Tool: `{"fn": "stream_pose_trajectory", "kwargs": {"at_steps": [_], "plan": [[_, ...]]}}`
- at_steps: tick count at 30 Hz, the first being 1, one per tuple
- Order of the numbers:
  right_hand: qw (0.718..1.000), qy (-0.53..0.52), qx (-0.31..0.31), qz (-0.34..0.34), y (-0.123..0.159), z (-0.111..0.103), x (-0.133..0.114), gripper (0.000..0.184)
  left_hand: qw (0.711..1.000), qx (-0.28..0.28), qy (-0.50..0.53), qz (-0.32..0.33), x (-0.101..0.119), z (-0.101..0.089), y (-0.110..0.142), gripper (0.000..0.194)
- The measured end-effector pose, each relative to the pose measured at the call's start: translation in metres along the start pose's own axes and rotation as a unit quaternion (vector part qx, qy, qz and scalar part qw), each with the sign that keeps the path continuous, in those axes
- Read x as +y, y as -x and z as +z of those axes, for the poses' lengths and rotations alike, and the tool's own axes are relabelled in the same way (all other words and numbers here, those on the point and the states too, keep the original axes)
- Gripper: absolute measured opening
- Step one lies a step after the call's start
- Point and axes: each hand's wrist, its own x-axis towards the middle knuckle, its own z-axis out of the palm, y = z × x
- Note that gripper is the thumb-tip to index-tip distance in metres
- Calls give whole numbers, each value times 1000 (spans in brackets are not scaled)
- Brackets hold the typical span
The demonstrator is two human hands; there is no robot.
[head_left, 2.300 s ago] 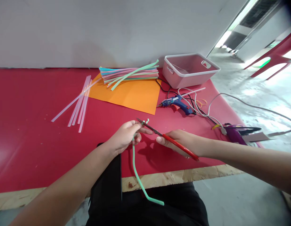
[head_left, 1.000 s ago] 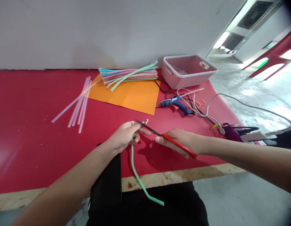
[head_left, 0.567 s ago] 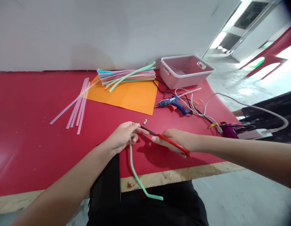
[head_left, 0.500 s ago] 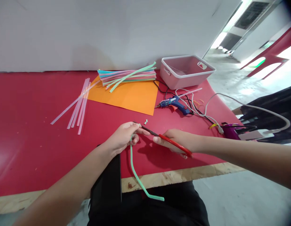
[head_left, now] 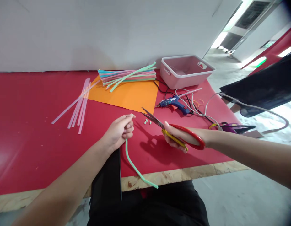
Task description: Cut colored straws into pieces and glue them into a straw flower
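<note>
My left hand is closed around the upper end of a green pipe cleaner, whose tail hangs down over the table's front edge. In my right hand is a pair of scissors with one red and one yellow handle. The blades are parted and point left toward my left hand, without touching it. A few short green cut pieces lie on the red tabletop near the blade tips.
Colourful pipe cleaners rest on an orange sheet. Pink translucent glue sticks lie at the left. A blue glue gun, tangled cables and a pink basket sit at the right. Behind stands a grey wall.
The scissors have opened and moved away from the pipe cleaner. Another small cut piece now lies on the table. My left hand has shifted slightly left and up, its fingers curled in.
</note>
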Motion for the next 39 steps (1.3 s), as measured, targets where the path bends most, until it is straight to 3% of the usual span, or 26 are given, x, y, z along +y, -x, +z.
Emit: {"fn": "stream_pose_trajectory", "kwargs": {"at_steps": [5, 11, 17, 23, 31, 39], "plan": [[1000, -8, 1, 9, -1, 0, -1, 69, 1000, -3, 5, 6, -3, 2, -1, 8], [998, 55, 30, -1, 0, 4, 6, 71, 1000, 20, -17, 5, -10, 4, -1, 12], [998, 45, 38, 37, -3, 18, 9, 77, 999, -7, -34, -18, -11, 8, 6, 23], [996, 44, 49, 52, -4, 28, -1, 66, 998, -29, -60, -14, -13, 10, 8, 13], [994, 75, 67, 38, -11, 35, -4, 67, 988, 6, -154, 30, -23, 10, 4, 15], [995, 81, 63, 21, -12, 34, -6, 67, 968, -11, -242, 71, -21, 11, 6, 14]]}}
